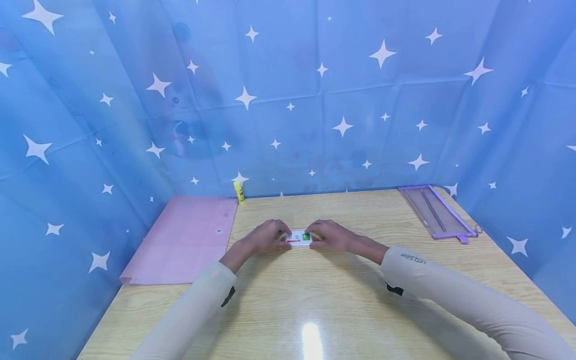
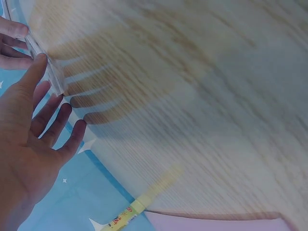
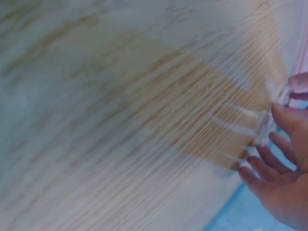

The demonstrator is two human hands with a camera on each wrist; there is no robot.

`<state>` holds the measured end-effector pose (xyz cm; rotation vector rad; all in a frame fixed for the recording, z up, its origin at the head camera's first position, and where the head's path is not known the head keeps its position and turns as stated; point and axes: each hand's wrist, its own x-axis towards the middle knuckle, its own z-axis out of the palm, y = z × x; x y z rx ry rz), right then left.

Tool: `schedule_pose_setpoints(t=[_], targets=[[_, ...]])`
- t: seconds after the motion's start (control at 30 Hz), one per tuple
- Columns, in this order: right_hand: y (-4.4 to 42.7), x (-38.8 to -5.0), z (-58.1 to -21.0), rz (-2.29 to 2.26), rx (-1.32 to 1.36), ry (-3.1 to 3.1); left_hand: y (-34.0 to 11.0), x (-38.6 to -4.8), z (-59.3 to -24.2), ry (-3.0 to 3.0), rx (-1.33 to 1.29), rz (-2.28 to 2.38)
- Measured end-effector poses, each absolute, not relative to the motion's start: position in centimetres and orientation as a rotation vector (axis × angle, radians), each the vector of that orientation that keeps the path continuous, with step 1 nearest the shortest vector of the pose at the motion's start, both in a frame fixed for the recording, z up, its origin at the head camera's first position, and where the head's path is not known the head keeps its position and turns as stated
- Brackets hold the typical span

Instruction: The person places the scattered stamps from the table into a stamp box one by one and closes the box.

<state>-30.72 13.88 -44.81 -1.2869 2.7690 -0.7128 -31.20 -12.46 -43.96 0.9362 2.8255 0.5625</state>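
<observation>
A small flat clear case (image 1: 296, 238) with a white, red and green printed face lies between my two hands, near the middle of the table. My left hand (image 1: 270, 235) pinches its left end between thumb and fingers. At the other end, my right hand (image 1: 330, 235) pinches it the same way. The left wrist view shows the case's thin clear edge (image 2: 54, 77) between the left thumb and fingers, the other fingers spread. In the right wrist view the right hand (image 3: 284, 163) holds the case, mostly seen edge-on. What the case contains cannot be made out.
A pink folder (image 1: 184, 235) lies flat at the left of the wooden table (image 1: 288, 305). By the back edge stands a yellow glue stick (image 1: 239, 192). A purple-edged mesh zip pouch (image 1: 434, 212) with thin dark sticks is at the back right. A blue starry curtain (image 1: 288, 100) surrounds the table.
</observation>
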Motion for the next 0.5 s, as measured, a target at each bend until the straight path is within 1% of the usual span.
schedule_pose_setpoints(t=[0.5], targets=[[13.79, -30.23, -45.15, -0.760, -1.227, 2.804, -12.33, -30.98, -43.88, 2.831, 0.902, 0.570]])
